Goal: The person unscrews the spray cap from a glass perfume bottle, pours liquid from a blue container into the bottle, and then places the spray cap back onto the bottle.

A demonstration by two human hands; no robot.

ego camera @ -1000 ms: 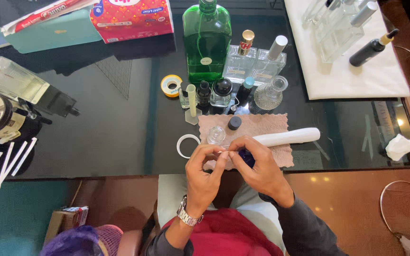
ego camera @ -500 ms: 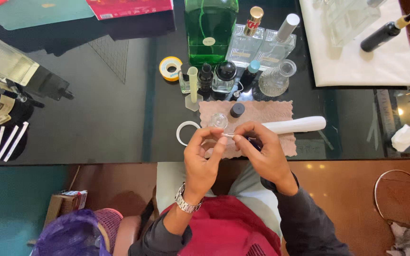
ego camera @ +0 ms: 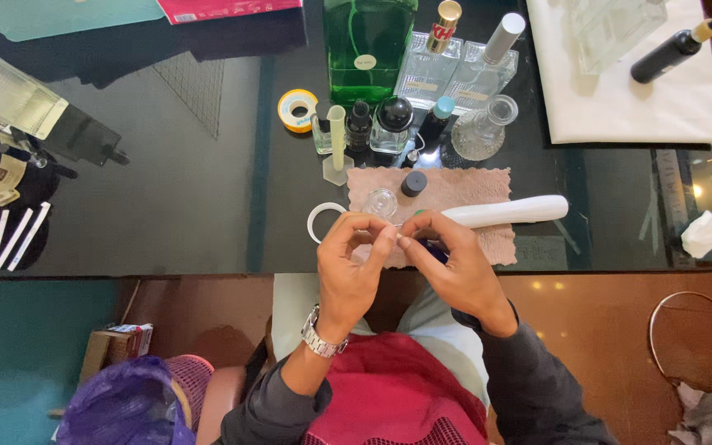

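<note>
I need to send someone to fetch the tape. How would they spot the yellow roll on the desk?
Start at the tall green bottle at the back of the glass table. Left of its base lies the tape roll, flat. It is the only yellow ring; the other ring nearby is white.

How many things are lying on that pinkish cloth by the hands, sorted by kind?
Clear of the hands:
Small clear jar: 1
Black cap: 1
White pen-shaped tool: 1
Total: 3
</note>
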